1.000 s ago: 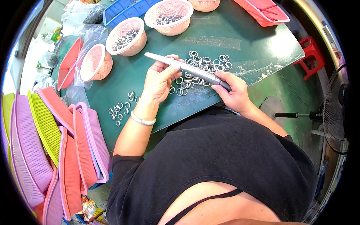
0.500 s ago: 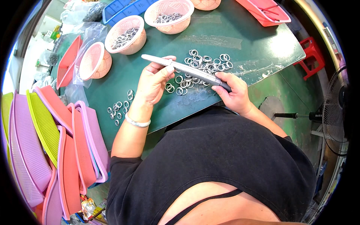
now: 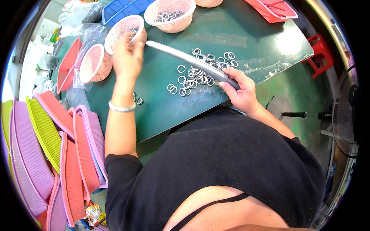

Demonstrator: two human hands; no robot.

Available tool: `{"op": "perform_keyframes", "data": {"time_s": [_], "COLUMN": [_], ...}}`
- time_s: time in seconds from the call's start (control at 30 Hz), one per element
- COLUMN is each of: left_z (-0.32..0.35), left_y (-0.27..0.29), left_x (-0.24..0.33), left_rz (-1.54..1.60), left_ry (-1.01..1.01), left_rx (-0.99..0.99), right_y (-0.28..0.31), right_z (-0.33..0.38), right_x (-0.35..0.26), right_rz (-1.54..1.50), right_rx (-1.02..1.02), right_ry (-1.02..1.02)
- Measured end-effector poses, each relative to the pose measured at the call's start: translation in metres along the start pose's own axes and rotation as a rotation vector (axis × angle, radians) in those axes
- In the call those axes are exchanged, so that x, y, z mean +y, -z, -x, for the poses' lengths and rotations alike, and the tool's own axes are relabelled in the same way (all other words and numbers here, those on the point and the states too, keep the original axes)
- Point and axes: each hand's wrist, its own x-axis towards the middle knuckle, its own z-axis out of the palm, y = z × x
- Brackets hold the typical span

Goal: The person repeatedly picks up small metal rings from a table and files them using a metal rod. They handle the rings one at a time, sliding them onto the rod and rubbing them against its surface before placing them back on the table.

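Note:
My right hand (image 3: 243, 92) grips the dark handle of a silver ring mandrel (image 3: 185, 58), a long tapered rod pointing up and left over the table. My left hand (image 3: 128, 59) is at the near rim of a pink mesh basket (image 3: 142, 36) that has metal rings (image 3: 134, 30) in it. Motion smears its fingers, so whether they hold a ring cannot be made out. Under and beside the mandrel lies a loose heap of silver rings (image 3: 199, 79). A few more rings (image 3: 139, 101) show next to my left wrist; my forearm hides others there.
Another pink basket (image 3: 186, 24) of rings stands further back, and a pink basket (image 3: 92, 63) leans at the left. Beyond are a blue tray (image 3: 129, 11) and a red tray (image 3: 279, 15). Stacked coloured plastic baskets (image 3: 77, 165) crowd my left; a fan (image 3: 343, 107) stands right.
My left hand has left the mandrel and moved up and left to the pink basket. The right hand keeps the mandrel at nearly the same place, its tip slightly higher.

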Motion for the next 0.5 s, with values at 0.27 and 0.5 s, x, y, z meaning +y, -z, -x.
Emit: {"op": "perform_keyframes", "data": {"time_s": [0.27,0.5], "left_z": [0.046,0.035], "left_y": [-0.023,-0.020], "left_x": [0.023,-0.006], "left_rz": [0.227,0.970], "left_ry": [-0.134,0.504], "left_rx": [-0.751,-0.452], "right_y": [0.000,0.000], "right_z": [-0.001,-0.002], "right_x": [-0.002,-0.005], "right_rz": [-0.032,-0.031], "right_rx": [0.005,-0.013], "right_ry": [-0.009,-0.030]}}
